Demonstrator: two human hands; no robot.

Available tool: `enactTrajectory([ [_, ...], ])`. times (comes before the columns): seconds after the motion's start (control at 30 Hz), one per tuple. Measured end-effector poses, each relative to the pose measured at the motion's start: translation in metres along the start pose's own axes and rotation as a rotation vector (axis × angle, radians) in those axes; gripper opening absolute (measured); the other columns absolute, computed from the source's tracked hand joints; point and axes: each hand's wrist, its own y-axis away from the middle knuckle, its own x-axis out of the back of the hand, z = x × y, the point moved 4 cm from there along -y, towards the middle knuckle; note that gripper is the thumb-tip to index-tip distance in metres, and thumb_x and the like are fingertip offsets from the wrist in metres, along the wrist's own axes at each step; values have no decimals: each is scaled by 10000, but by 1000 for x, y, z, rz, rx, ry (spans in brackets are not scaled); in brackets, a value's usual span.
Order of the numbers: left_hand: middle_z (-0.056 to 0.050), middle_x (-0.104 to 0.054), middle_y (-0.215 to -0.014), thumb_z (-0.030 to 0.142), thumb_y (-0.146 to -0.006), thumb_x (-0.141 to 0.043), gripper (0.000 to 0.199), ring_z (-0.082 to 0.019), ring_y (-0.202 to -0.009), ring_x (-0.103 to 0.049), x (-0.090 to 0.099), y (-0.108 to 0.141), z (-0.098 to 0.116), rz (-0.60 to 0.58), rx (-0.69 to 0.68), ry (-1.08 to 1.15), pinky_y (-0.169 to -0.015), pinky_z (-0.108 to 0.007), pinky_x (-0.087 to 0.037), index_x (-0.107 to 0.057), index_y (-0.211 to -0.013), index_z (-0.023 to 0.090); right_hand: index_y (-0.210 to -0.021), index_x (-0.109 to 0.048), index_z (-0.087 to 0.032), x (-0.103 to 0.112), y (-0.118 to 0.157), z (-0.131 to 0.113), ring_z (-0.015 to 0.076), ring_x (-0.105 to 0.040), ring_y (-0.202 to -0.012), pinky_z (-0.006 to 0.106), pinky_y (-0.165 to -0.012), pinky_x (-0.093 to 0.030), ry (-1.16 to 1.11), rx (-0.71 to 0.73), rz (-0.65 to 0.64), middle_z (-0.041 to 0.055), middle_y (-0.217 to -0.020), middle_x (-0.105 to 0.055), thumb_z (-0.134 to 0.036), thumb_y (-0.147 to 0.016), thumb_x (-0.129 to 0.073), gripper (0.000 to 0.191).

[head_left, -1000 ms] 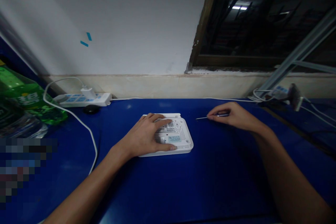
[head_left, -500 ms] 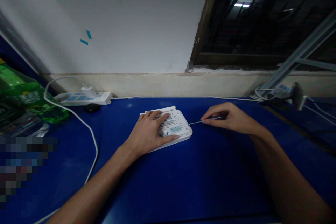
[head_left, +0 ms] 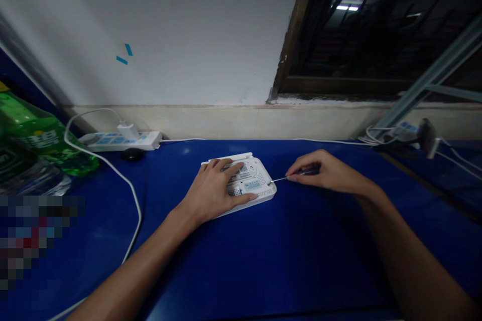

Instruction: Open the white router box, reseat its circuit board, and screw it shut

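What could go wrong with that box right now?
The thin tool in the right hand, tilted rather than upright, seems to touch the white box near a corner, so it might slip and scratch it. The left hand lies spread on the box; a skidding tool could perhaps nick its thumb.

Left hand (head_left: 211, 186) and right hand (head_left: 324, 173) both bare. Left forearm (head_left: 148, 257), near left, and right forearm (head_left: 401, 248), near right, likewise bare along their visible length. Each narrow at the wrist, broadening smoothly toward the near side, where the frame cuts it off. Left fingers (head_left: 234, 169) slender, tips rounded; left thumb (head_left: 243, 199) tapered, nail at its end small in view. Right fingers (head_left: 301, 161) also slender, partly hidden. Right forearm in deeper shade, outline softening toward the near right; finer surface detail too dim to read.
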Motion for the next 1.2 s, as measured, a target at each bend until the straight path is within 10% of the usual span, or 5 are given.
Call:
enactTrajectory([
  [1.2, -62, -472, -1524, 563, -1039, -322, 502, -314, -1381, -456, 20, 5, -7, -183, -155, -24, -1140, -563, -343, -486, -1464, 352, -894, -820, -220, 18, 8, 21, 233, -739, -794, 311, -709, -553, 116, -107, 0, 31, -885, -801, -370, -790, -705, 216],
])
